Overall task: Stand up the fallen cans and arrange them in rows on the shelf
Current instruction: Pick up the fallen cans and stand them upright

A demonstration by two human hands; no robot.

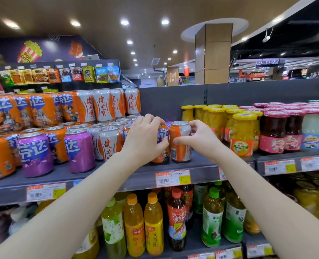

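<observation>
Both forearms reach up from the lower corners to mid-frame. My left hand [145, 141] wraps its fingers round an upright orange can [163, 134]; my right hand [203, 139] pinches the orange-and-white can [180, 146] just beside it, thumb in front. Both stand on the grey shelf [117, 172].

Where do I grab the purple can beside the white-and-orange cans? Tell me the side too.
Grip the purple can round its middle from the front: it stands upright near the shelf edge, its front is open, and other cans crowd behind it.
</observation>
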